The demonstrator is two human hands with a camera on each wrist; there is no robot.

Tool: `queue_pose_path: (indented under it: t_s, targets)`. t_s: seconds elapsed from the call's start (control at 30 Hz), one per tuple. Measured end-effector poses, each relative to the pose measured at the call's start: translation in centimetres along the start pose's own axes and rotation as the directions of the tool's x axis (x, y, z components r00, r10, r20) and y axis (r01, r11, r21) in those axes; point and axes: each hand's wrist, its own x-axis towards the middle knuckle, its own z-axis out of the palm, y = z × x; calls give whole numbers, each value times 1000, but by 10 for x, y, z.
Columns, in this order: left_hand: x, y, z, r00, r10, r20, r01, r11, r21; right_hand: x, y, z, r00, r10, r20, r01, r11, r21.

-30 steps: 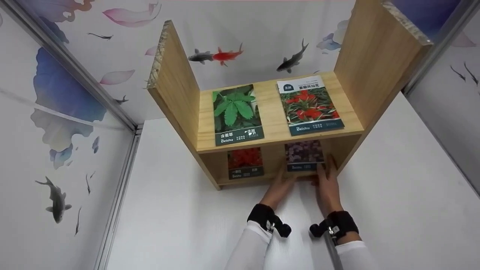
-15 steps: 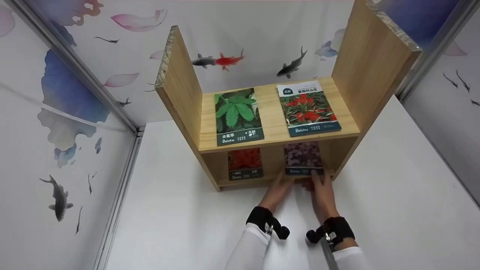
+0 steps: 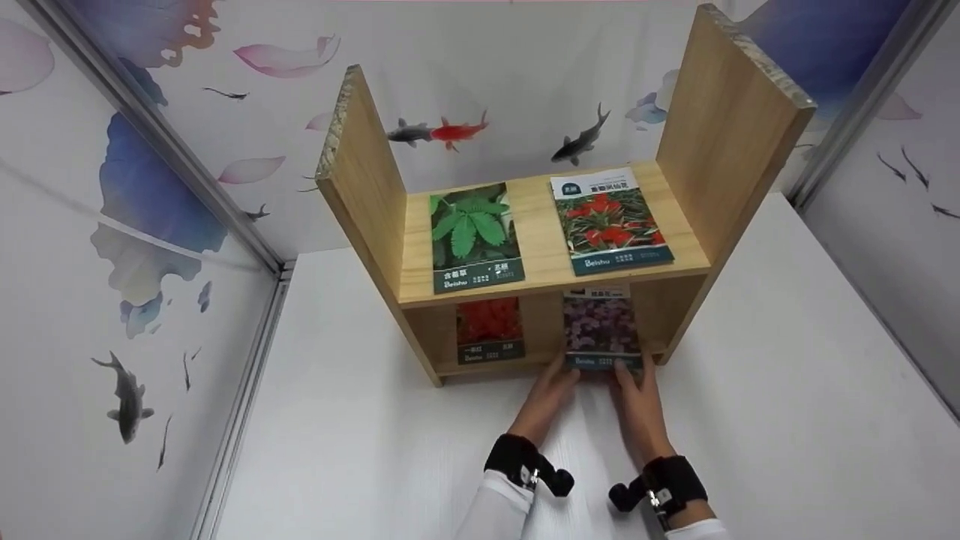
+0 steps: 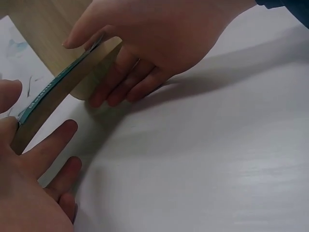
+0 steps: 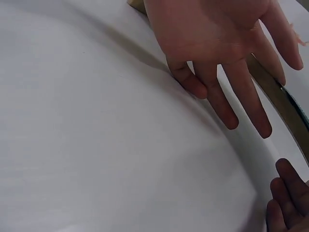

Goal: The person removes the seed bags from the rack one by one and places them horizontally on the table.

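Observation:
A seed packet with purple flowers (image 3: 600, 330) lies on the lower level of a small wooden shelf (image 3: 534, 225), its near end over the front edge. My right hand (image 3: 641, 416) pinches the packet's near right corner, thumb on top. At the near left corner is my left hand (image 3: 545, 401); its index finger touches the packet and its thumb stands apart in the left wrist view. In that view the left hand (image 4: 34, 179) is at lower left and the right hand (image 4: 159, 38) at the top. The right wrist view has the left hand (image 5: 217, 43) above, the right hand (image 5: 292, 203) partly cut off.
A packet with red flowers (image 3: 489, 326) lies left on the lower level. On the upper board rest a green-leaf packet (image 3: 475, 232) and another red-flower packet (image 3: 609, 225). Tall side panels (image 3: 731, 127) flank them. Printed walls surround the white tabletop (image 3: 337, 450).
The purple-flower packet has slid toward me, so more of its picture shows. Both hands moved back with it, and the right hand shifted left from the side panel. The view shifted slightly.

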Motion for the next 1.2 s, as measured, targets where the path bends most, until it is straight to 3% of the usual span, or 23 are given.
queue_pose_path:
  t_s: [0.27,0.4,0.53,0.67,0.9,1.2]
  targets:
    - [-28,-6,-3,1000,1,17,-1,999,45,-29,9,0,999,-47,-8,46,991,-128]
    - [-43,-7,-7,999,9,46,-11,999,33,-44,15,-2,997,39,-64,-43,997,-59]
    - [-57,-9,-12,998,39,58,-39,999,3,-57,18,-3,978,166,-123,-160,986,52]
    - [-65,-8,-14,997,73,30,-73,997,-3,-65,14,-5,970,207,-128,-204,978,34]
    - [-76,4,-13,994,67,-85,-70,997,-29,-79,2,-4,975,183,-129,-191,980,-53]
    - [-99,36,-16,986,75,-146,-55,989,135,-91,-9,3,986,146,-82,-148,989,-24]
